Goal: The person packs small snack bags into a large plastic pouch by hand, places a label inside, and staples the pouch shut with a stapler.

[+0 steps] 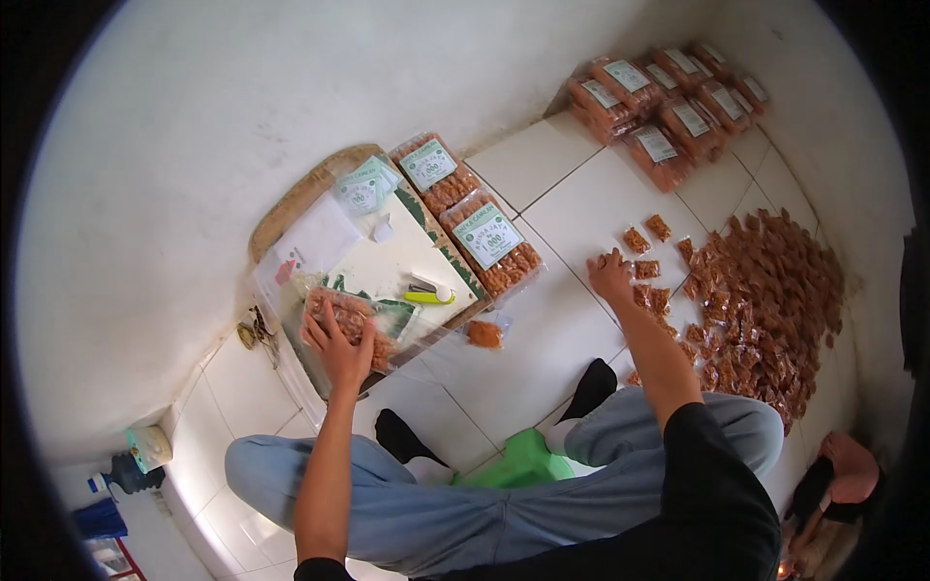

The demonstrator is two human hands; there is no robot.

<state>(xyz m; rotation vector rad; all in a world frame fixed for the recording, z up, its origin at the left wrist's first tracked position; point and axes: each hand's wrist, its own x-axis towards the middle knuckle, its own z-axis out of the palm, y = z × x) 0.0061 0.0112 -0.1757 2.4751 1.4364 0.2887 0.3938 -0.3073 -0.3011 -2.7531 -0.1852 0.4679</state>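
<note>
My left hand (339,351) lies over a clear plastic bag of snack packets (380,341) on the low board, its thumb and fingers around the bag's top. My right hand (610,277) is above the tiled floor with its fingers bent; what they hold, if anything, I cannot make out. Close to it lie small snack packets (647,269), several of them loose. A yellow-green stapler (428,293) rests on the board (412,254). Two filled bags with green labels (492,240) lie along the board's far right edge.
A large heap of small packets (770,300) covers the floor at right. Finished bags (678,111) are stacked in the far corner. On the board lie loose labels (366,186) and plastic sleeves (312,237). One orange packet (484,334) and a green stool (523,460) are near my feet.
</note>
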